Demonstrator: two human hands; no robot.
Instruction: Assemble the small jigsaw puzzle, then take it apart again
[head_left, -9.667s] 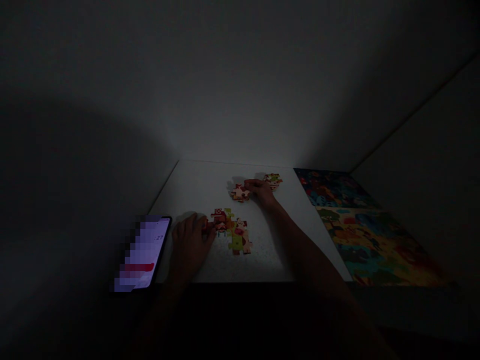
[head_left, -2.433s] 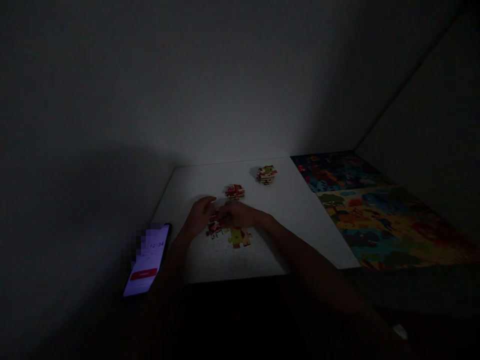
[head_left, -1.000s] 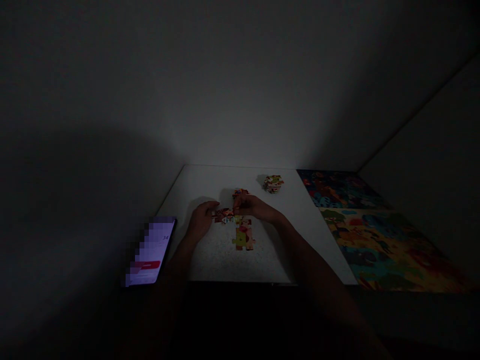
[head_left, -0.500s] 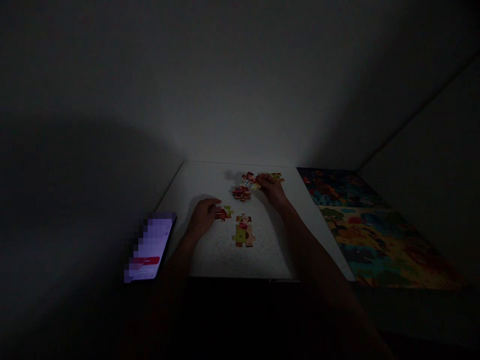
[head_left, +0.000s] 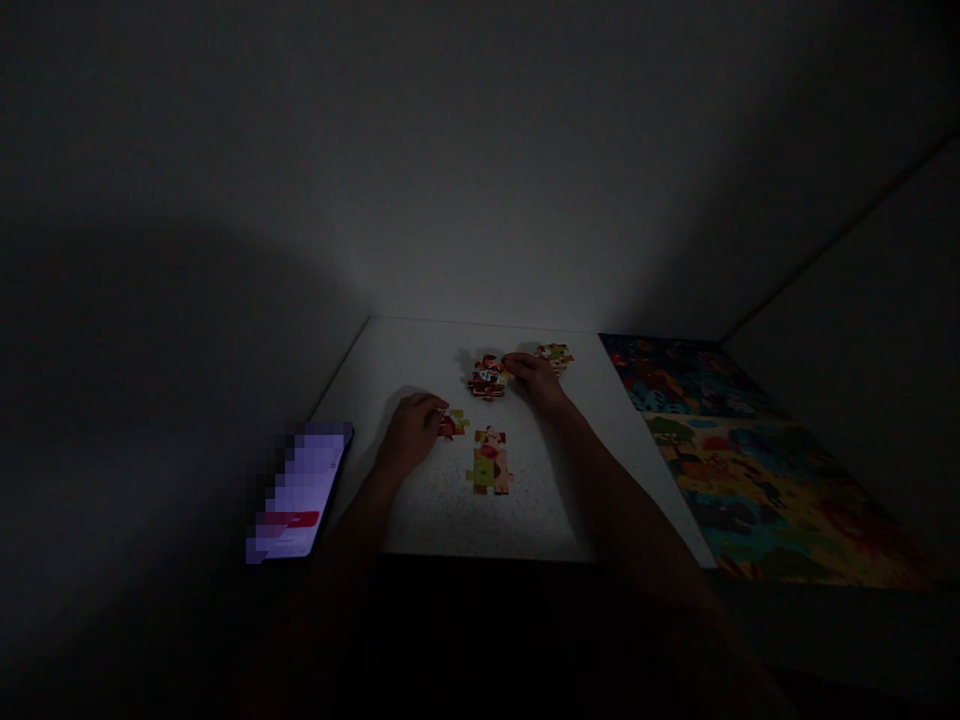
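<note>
Partly, left fingers [head_left: 430, 401] hide a red puzzle piece [head_left: 451, 424].

lit phone [head_left: 309, 490]: left of left grip [head_left: 409, 430] | blue picture [head_left: 679, 372], yellow picture [head_left: 765, 495]: right of right grip [head_left: 538, 377] | wall [head_left: 480, 200]: beyond both

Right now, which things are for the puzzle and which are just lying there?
For the puzzle:
- puzzle piece in the right hand
- middle stack below it
- far stack
- red-and-green pieces by the left hand
- cow pieces

Just lying there, it seems:
- lit phone, left
- dark picture and bright picture, right
</note>
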